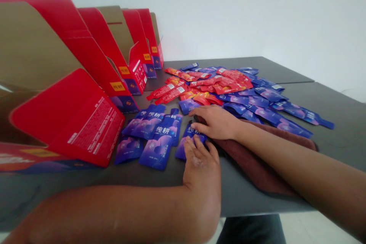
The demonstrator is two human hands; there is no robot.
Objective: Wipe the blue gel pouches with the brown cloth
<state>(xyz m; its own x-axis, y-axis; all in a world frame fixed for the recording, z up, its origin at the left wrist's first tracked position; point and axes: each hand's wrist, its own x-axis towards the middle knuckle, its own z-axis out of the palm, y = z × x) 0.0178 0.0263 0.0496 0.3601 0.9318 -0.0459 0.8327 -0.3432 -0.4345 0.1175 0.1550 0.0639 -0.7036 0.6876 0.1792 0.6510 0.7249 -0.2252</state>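
My left hand (201,160) lies flat on the dark table (328,106), fingers stretched out, fingertips pressing the lower part of a blue sachet (187,137). My right hand (215,122) rests flat across the same sachet's top end, fingers extended toward the left. Its wrist lies over a dark brown cloth (257,164). Just left of my hands lie several more blue sachets (160,133) with white lettering, side by side.
A big heap of blue and red sachets (228,87) covers the table behind my hands. A row of open red cardboard boxes (126,65) stands along the left, the nearest box (71,118) with its flap hanging open. A white wall is behind.
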